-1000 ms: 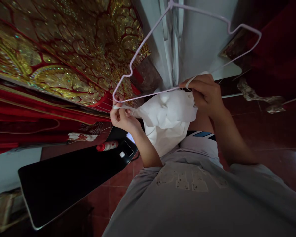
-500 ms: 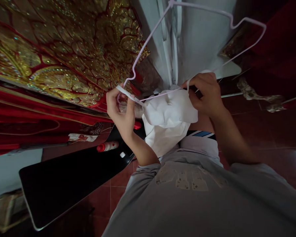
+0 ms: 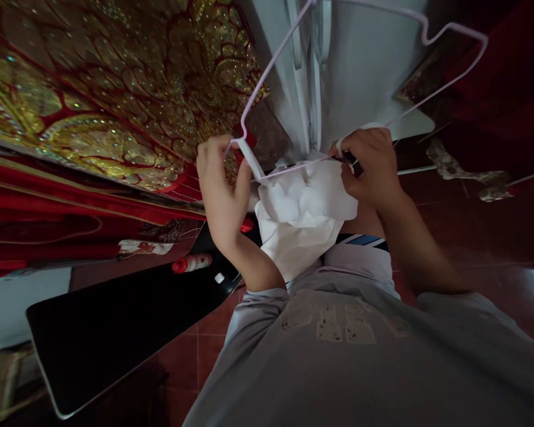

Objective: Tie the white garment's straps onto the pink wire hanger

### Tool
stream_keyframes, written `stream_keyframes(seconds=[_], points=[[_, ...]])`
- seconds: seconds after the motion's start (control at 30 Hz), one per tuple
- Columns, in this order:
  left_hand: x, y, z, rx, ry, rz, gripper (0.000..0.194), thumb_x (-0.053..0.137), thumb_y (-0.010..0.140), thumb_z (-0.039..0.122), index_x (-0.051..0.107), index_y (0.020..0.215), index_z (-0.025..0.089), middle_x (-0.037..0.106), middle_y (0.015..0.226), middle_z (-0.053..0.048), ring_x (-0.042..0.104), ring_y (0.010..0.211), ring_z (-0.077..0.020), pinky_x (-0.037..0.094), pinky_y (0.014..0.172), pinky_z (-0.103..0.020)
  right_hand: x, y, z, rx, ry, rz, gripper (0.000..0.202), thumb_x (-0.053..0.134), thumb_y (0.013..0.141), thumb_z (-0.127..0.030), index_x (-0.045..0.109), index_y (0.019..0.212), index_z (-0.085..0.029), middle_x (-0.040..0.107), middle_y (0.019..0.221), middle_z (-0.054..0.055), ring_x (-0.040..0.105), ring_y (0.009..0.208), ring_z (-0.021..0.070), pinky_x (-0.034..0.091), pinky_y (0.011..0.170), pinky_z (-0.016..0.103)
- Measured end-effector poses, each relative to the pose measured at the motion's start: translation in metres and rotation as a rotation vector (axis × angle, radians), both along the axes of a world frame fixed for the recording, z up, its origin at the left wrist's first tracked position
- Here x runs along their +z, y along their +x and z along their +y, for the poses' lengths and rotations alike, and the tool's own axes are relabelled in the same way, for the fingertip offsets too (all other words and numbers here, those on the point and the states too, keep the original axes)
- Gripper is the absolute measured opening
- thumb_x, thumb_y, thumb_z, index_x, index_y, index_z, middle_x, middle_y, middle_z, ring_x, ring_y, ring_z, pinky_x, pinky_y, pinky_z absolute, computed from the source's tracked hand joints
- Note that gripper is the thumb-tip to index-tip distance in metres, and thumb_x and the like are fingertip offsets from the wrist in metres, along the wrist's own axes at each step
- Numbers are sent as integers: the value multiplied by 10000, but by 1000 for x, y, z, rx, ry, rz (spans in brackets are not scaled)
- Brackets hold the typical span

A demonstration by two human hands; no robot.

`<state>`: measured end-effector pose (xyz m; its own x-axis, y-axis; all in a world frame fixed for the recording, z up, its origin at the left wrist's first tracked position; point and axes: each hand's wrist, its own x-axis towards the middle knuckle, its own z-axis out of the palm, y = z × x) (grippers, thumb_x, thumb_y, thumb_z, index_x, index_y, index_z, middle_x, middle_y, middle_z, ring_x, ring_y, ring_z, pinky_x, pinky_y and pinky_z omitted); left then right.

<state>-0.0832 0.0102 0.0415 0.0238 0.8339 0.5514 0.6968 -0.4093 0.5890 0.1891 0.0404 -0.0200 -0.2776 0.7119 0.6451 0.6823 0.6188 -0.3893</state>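
Note:
A pale lilac clothes hanger (image 3: pixel 276 54) is held up in front of me, with a white garment (image 3: pixel 309 193) hanging at its lower bar. My left hand (image 3: pixel 220 190) is closed at the hanger's left end, fingers at the corner and thumb against a white strap (image 3: pixel 250 160). That strap runs from the hanger's corner down to the garment. On the other side my right hand (image 3: pixel 371 166) is curled around the hanger's lower right part, with a white strap loop at its fingers. Its fingertips are partly hidden.
Gold-sequined red fabric (image 3: pixel 137 89) hangs at the left. Below it a black bench-like surface (image 3: pixel 129 326) holds a red-capped bottle (image 3: pixel 192 263) and a small white item (image 3: pixel 219 277). Grey doors (image 3: pixel 360 71) stand ahead, and dark red cloth (image 3: pixel 511 101) hangs right.
My left hand has moved up and slightly right, and the left strap now slants more steeply from the hanger's corner. The hanger has shifted slightly up and right. My right hand has barely moved.

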Motion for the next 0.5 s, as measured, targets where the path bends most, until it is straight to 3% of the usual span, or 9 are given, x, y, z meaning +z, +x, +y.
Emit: stream_keyframes(seconds=[0.1, 0.2, 0.3, 0.37, 0.43, 0.5], points=[[2, 3, 1, -59, 5, 25, 333, 600, 981, 436, 607, 1266, 265, 633, 1242, -98, 574, 1194, -281, 428, 1090, -475, -1, -1, 0, -43, -3, -40, 309, 601, 719, -119, 580, 978, -285, 676, 899, 9, 613, 882, 236, 496, 904, 478], [-5, 8, 5, -79, 46, -107, 387, 656, 941, 483, 616, 1283, 307, 621, 1314, -77, 562, 1271, -286, 425, 1130, -473, -3, -2, -1, -88, -42, -44, 270, 613, 751, -147, 575, 969, -301, 688, 932, 17, 605, 911, 250, 484, 934, 497], [-24, 13, 11, 3, 117, -400, 515, 800, 830, 481, 597, 1286, 354, 563, 1423, -49, 537, 1336, -270, 448, 1134, -421, -4, -4, -3, -96, -42, -17, 232, 625, 784, -180, 569, 970, -306, 694, 957, 18, 604, 928, 260, 471, 945, 515], [-41, 15, 16, 83, 143, -622, 641, 860, 767, 478, 549, 1314, 357, 554, 1431, -52, 580, 1276, -251, 470, 1111, -407, -4, -6, -5, -90, -47, -5, 213, 620, 808, -190, 573, 983, -301, 697, 977, 22, 609, 945, 265, 463, 949, 517], [-57, 20, 18, 95, 105, -852, 699, 873, 747, 487, 507, 1322, 332, 622, 1283, -51, 664, 1078, -207, 515, 1036, -402, -5, -8, -5, -73, -39, 13, 190, 614, 830, -194, 580, 988, -295, 703, 982, 25, 615, 945, 263, 456, 950, 511], [-69, 28, 18, 41, 2, -1050, 594, 855, 768, 487, 547, 1240, 297, 671, 1090, -25, 682, 947, -172, 543, 941, -358, -6, -10, -6, -57, -3, 41, 162, 613, 848, -205, 592, 988, -285, 711, 966, 25, 625, 923, 257, 457, 939, 504]])
